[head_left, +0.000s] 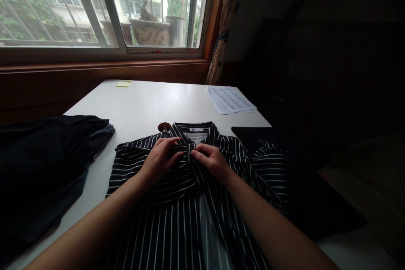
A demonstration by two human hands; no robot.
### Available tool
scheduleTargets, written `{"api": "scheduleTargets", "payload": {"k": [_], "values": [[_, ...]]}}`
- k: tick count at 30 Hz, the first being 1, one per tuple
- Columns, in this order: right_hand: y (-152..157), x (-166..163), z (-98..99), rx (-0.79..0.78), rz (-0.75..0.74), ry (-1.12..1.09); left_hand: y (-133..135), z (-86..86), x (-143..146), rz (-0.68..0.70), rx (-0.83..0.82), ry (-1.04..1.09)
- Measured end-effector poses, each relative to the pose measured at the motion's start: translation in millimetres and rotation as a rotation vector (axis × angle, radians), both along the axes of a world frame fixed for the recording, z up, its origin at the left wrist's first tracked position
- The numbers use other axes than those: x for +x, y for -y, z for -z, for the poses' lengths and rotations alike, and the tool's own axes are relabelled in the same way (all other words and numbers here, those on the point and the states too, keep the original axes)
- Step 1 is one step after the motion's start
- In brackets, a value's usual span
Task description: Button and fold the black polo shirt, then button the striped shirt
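A black shirt with white stripes lies front up on the white table, its collar at the far end and its lower front parted. My left hand rests on the chest just left of the button placket, thumb and fingers apart. Across the placket, my right hand pinches the shirt's edge just below the collar between thumb and fingers. Any button there is too small to make out. One sleeve lies bunched at the right.
Dark folded clothes cover the table's left side. Printed sheets lie at the far right, and a yellow sticky note at the far left. Beyond the collar is a round hole in the white table. A dark flat piece lies right.
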State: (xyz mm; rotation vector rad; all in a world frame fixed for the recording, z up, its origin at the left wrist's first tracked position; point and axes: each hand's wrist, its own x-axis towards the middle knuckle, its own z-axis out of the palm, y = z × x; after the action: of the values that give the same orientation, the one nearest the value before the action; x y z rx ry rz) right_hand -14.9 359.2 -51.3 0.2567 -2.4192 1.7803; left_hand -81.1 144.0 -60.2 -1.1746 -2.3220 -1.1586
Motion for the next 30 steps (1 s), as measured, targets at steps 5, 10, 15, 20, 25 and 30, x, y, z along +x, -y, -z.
{"api": "scheduleTargets", "payload": {"k": [5,10,15,20,25,30], "values": [[0.3,-0.9,-0.7,0.026,-0.008,-0.01,0.2,-0.3,-1.1,0.013,0.031,0.034],[0.6,-2.1,0.6,0.144,-0.09,-0.005,0.3,-3.0,-0.7,0.009,0.086,0.081],[0.1,-2.7,2.4,0.133,-0.102,0.01,1.2,-4.5,-0.9,-0.012,0.095,0.111],[0.8,-3.3,1.2,0.119,-0.024,0.0,1.6,-7.2,0.7,-0.039,0.117,0.116],[0.9,-3.5,2.6,0.079,-0.008,0.025,1.9,-8.4,1.0,-0.072,0.11,0.132],[-0.9,-4.3,5.6,-0.033,0.026,0.062,5.2,-11.1,0.3,-0.174,0.166,0.022]]}}
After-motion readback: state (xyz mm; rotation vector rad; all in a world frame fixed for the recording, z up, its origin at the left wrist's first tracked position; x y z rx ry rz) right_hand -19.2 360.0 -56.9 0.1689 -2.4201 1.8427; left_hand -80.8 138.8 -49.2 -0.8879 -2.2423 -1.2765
